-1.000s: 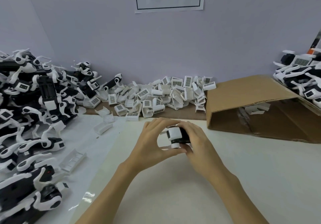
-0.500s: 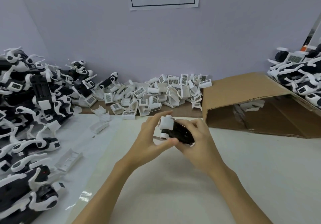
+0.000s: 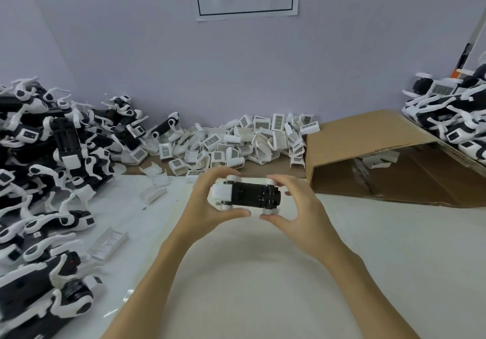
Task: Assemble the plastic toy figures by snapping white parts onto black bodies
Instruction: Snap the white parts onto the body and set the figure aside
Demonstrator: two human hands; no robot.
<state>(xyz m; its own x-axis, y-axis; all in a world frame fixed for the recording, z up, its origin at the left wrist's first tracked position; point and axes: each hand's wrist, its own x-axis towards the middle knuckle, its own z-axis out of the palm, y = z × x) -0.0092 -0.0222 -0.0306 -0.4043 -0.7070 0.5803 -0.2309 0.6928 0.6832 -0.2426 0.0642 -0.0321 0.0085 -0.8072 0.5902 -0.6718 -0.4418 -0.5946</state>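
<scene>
Above the middle of the bench (image 3: 342, 273), I saw the toy figure (image 3: 246, 194) held lying crosswise: a black ribbed body with a white part fitted on its left end and small white knobs at its corners. My left hand (image 3: 207, 202) gripped the white end, thumb below and fingers curled over the top; my right hand (image 3: 297, 207) pinched the black end likewise. Behind lay a heap of loose white parts (image 3: 236, 144), a pile of figures (image 3: 44, 170) at left, and a cardboard box (image 3: 381, 154) at right.
</scene>
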